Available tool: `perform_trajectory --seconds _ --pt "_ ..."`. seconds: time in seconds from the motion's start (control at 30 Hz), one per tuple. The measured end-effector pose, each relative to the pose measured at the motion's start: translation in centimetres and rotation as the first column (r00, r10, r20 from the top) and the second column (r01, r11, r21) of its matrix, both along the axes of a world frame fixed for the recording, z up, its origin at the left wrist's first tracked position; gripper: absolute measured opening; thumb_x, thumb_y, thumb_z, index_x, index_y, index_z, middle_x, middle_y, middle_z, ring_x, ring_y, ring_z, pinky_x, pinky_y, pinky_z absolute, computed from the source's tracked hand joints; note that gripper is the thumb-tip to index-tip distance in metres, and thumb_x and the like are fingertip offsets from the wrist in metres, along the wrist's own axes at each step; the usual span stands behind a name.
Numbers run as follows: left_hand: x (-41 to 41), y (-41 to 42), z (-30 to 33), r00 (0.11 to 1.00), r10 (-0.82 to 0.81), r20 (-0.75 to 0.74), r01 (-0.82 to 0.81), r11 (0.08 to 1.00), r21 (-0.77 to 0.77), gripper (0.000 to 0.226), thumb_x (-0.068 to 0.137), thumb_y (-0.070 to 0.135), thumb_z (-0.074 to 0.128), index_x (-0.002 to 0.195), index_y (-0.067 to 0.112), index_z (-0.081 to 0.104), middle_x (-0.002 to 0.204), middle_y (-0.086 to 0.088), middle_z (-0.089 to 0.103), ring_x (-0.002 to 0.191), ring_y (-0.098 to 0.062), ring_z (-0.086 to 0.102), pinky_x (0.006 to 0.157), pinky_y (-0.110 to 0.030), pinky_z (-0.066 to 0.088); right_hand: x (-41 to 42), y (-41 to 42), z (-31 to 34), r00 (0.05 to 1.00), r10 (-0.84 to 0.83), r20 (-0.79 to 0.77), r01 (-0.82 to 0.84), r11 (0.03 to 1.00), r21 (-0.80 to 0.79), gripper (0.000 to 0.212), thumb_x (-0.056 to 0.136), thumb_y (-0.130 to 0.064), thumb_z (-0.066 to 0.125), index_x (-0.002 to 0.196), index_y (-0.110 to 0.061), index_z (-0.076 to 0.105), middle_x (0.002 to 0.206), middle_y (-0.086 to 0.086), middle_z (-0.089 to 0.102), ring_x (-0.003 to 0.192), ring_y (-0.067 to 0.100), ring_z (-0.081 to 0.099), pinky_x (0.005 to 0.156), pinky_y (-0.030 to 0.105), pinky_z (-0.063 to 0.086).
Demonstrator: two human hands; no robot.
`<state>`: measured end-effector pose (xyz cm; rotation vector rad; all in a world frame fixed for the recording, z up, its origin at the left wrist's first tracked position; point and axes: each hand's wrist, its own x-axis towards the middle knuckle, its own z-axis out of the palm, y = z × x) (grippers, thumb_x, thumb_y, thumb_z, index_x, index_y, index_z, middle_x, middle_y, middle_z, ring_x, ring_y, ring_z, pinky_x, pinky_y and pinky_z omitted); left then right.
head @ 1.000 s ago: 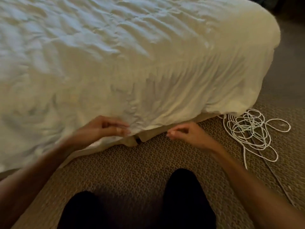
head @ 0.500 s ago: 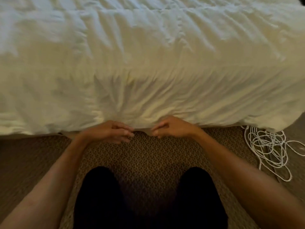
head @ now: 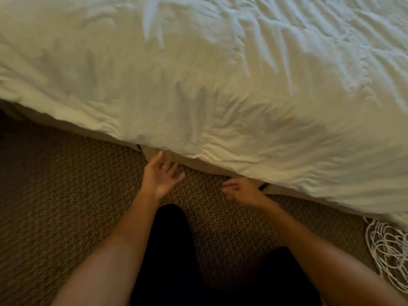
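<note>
Below duvet (head: 220, 96) edge | left hand (head: 162, 176) palm-up, grip spread, empty | right hand (head: 244, 192) grip loosely curled, empty

We are looking down on a brown woven carpet (head: 66, 206), which is filling the lower part of the view with its small repeating pattern. A tangle of white cord (head: 388, 255) is lying on it at the far right edge, its loops overlapping loosely. A beige bed base (head: 198, 166) is running diagonally just above the carpet.
</note>
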<state>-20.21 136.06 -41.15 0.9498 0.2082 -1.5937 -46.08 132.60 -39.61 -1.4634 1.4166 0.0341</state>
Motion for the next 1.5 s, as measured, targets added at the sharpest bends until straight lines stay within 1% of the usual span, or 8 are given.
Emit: perform_trajectory --seconds 0.13,0.23,0.33,0.53,0.8,1.07,1.37,1.5 --pt "2.7 -3.1 3.2 0.979 0.119 -0.164 -0.161 0.948 -0.275 0.056 0.085 0.034 0.066 0.136 0.014 0.053 0.138 -0.013 0.056 0.130 -0.035 0.050 0.109 -0.058 0.035 7.6 -2.6 11.5 0.949 0.257 0.183 -0.083 0.762 -0.642 0.023 0.093 -0.016 0.063 0.113 -0.010 0.072 0.101 -0.004 0.074 0.090 0.003 0.068 0.083 0.015 0.049" --pt "2.4 -1.1 1.6 0.973 0.229 -0.038 -0.232 0.955 -0.183 0.038 0.094 0.035 0.060 0.126 0.014 0.058 0.118 -0.010 0.069 0.105 -0.023 0.067 0.096 -0.045 0.051 11.6 -3.7 15.8 0.939 0.345 0.007 -0.016 0.065 -0.998 0.029 0.089 -0.005 0.058 0.116 -0.005 0.069 0.119 0.009 0.070 0.113 0.019 0.064 0.096 0.029 0.049" --pt "1.8 3.4 -1.4 0.941 0.334 0.047 -0.337 0.937 0.089 0.014 0.098 0.029 0.053 0.088 0.020 0.057 0.056 0.005 0.048 0.046 -0.006 0.046 0.061 -0.023 0.047 10.3 -5.0 9.1 0.820 0.235 -0.522 -0.479 -0.215 -0.851 0.047 0.088 -0.012 0.060 0.135 -0.013 0.059 0.146 0.017 0.048 0.140 0.030 0.038 0.113 0.052 0.031" --pt "6.7 7.0 -1.0 0.914 0.404 -0.031 -0.404 0.915 0.014 0.022 0.093 0.044 0.058 0.102 0.024 0.058 0.109 -0.005 0.063 0.110 -0.022 0.057 0.103 -0.044 0.039 3.2 -3.2 -2.4 -0.014 0.402 -0.916 -0.886 -0.430 -0.175 0.072 0.062 -0.048 0.084 0.130 -0.037 0.061 0.145 0.005 0.051 0.133 0.025 0.050 0.118 0.055 0.008" --pt "6.5 1.8 2.1 0.951 0.298 0.084 -0.304 0.949 0.078 0.060 0.094 0.048 0.056 0.144 0.019 0.039 0.142 -0.014 0.047 0.129 -0.029 0.047 0.106 -0.046 0.038 14.3 -8.1 11.9 0.806 0.294 -0.514 -0.395 -0.380 -0.836 0.061 0.088 -0.011 0.049 0.148 -0.017 0.041 0.158 0.016 0.024 0.148 0.029 0.018 0.120 0.050 0.014" --pt "10.6 -3.9 2.4 0.911 0.398 -0.109 -0.412 0.890 -0.195 0.047 0.094 0.044 0.058 0.130 0.014 0.057 0.132 -0.014 0.060 0.123 -0.035 0.055 0.103 -0.052 0.044 12.9 -6.4 -1.8 0.064 0.601 -0.796 -0.807 -0.438 -0.396 0.056 0.069 -0.026 0.080 0.122 -0.012 0.068 0.132 0.018 0.061 0.122 0.036 0.058 0.097 0.053 0.050" --pt "15.6 -2.6 0.0 0.835 0.494 -0.243 -0.549 0.777 -0.307 0.060 0.092 0.034 0.059 0.143 0.004 0.045 0.146 -0.019 0.047 0.137 -0.035 0.042 0.116 -0.051 0.028 28.1 -8.7 10.2 0.740 0.639 -0.209 -0.188 -0.101 -0.977 0.037 0.093 -0.003 0.050 0.127 0.002 0.061 0.138 0.021 0.054 0.133 0.031 0.048 0.108 0.049 0.041" --pt "22.1 -3.3 2.7 0.800 0.580 -0.155 -0.600 0.764 -0.238 0.034 0.100 0.028 0.049 0.118 0.003 0.064 0.115 -0.020 0.068 0.115 -0.036 0.057 0.107 -0.056 0.037 26.9 -7.1 1.3 0.392 0.674 -0.626 -0.781 -0.115 -0.614 0.058 0.106 -0.039 0.026 0.146 0.000 0.039 0.155 0.021 0.032 0.145 0.034 0.028 0.113 0.052 0.033"
